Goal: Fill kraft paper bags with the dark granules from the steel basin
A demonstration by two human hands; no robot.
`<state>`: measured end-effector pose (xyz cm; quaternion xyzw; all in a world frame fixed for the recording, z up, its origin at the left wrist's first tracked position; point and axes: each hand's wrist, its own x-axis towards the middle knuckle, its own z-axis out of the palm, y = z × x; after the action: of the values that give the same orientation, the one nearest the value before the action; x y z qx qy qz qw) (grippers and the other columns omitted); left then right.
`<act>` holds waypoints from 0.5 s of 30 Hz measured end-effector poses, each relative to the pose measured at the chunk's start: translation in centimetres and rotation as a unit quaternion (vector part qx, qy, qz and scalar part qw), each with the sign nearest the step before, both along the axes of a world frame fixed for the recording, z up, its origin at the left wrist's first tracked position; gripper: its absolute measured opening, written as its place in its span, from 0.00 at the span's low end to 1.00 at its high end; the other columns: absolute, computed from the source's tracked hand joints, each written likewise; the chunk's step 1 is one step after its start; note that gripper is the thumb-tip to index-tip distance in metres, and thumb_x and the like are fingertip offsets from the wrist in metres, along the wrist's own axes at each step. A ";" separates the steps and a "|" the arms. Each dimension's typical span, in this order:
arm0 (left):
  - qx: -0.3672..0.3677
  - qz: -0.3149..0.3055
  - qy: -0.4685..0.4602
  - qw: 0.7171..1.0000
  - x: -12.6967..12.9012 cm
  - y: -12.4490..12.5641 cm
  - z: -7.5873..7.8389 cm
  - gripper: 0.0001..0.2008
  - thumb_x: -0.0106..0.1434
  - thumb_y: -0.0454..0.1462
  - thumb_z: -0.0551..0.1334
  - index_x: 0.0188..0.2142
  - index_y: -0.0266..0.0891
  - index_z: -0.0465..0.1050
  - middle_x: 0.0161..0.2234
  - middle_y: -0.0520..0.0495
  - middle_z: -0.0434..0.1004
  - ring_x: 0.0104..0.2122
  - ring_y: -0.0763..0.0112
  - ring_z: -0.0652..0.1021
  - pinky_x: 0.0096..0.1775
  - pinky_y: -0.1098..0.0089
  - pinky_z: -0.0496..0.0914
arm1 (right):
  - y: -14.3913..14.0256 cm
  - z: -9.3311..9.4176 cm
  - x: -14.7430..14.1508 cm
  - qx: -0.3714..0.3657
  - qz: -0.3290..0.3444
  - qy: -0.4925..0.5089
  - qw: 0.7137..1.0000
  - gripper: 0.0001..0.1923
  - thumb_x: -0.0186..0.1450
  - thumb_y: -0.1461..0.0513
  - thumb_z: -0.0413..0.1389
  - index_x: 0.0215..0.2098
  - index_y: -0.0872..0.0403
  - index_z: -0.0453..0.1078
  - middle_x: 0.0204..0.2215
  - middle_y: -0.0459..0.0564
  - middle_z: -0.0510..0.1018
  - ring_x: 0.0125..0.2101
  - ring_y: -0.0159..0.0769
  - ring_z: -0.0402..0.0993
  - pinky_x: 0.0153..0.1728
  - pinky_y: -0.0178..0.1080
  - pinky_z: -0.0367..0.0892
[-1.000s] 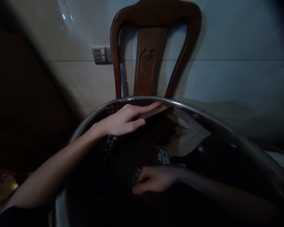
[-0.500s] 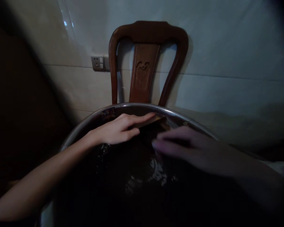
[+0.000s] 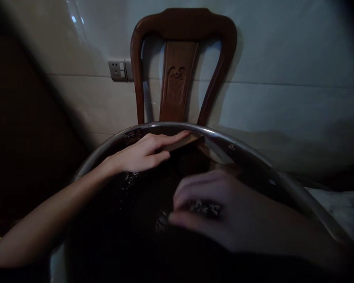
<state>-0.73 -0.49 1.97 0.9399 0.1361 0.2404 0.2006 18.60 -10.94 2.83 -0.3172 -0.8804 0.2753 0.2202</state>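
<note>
We face a pale tiled wall (image 3: 283, 59) in dim light, with a socket plate (image 3: 117, 70) at the left and a carved wooden chair (image 3: 179, 59) standing against it, just behind the far rim of a big metal basin (image 3: 244, 151) of dark water. At the left, our left hand (image 3: 141, 153) lies where it lay half a second ago: flat, fingers stretched out together and pressing down on a thin flat board (image 3: 184, 142) that rests at the basin's far rim, thumb tucked beneath; it presses rather than grips. Moving right, our right hand (image 3: 221, 208) has changed most: earlier it was a blur up near the board, and now it sits lower, near the middle of the basin, over the wet glints on the water. Its fingers are loosely curled, tips pointing left; we cannot tell whether they hold anything. The two hands are well apart, with open water between them. The rim curves close along the right forearm, and beyond it at far right lies something pale.
</note>
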 end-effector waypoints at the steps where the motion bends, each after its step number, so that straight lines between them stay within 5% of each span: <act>1: -0.001 0.001 -0.002 1.000 0.0 0.0 0.0 0.27 0.63 0.33 0.51 0.62 0.35 0.51 0.61 0.45 0.55 0.59 0.64 0.62 0.60 0.62 0.55 | -0.5 -0.3 -0.4 -0.047 0.033 -0.035 0.998 0.09 0.64 0.57 0.54 0.31 0.52 0.73 0.28 0.42 0.76 0.28 0.25 0.71 0.32 0.30 0.65; 3: -0.007 0.006 -0.002 1.000 0.0 0.1 -0.1 0.27 0.63 0.34 0.52 0.62 0.36 0.51 0.60 0.45 0.57 0.57 0.63 0.65 0.58 0.62 0.58 | -1.0 -1.9 -1.1 -0.093 0.078 -0.112 0.986 0.10 0.64 0.57 0.52 0.33 0.52 0.73 0.30 0.44 0.76 0.30 0.28 0.72 0.34 0.31 0.65; 6: -0.008 0.009 0.000 1.000 0.0 0.2 -0.2 0.27 0.63 0.35 0.52 0.62 0.37 0.51 0.60 0.46 0.57 0.57 0.62 0.65 0.58 0.61 0.59 | 0.1 -5.8 -1.4 -0.117 0.055 -0.252 0.959 0.15 0.66 0.55 0.47 0.40 0.51 0.73 0.37 0.49 0.76 0.37 0.36 0.73 0.38 0.38 0.65; 9: -0.003 0.010 0.004 1.000 0.1 0.2 -0.1 0.27 0.64 0.35 0.51 0.62 0.38 0.50 0.61 0.46 0.55 0.58 0.63 0.63 0.59 0.62 0.58 | 2.2 -9.9 -0.7 -0.188 0.015 -0.410 0.892 0.18 0.65 0.57 0.46 0.44 0.55 0.73 0.40 0.57 0.75 0.39 0.45 0.73 0.37 0.43 0.66; 15: -0.006 0.021 0.010 1.000 0.2 0.1 0.2 0.26 0.65 0.39 0.52 0.62 0.40 0.52 0.61 0.46 0.56 0.58 0.61 0.63 0.59 0.60 0.57 | 3.8 -12.8 -0.6 -0.303 0.074 -0.441 0.841 0.21 0.61 0.49 0.49 0.36 0.55 0.75 0.31 0.51 0.76 0.27 0.37 0.72 0.25 0.37 0.66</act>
<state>-0.49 -0.36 2.18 0.9378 0.1595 0.2347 0.1999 17.99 -7.16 -9.99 -0.3900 -0.7778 0.3752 -0.3195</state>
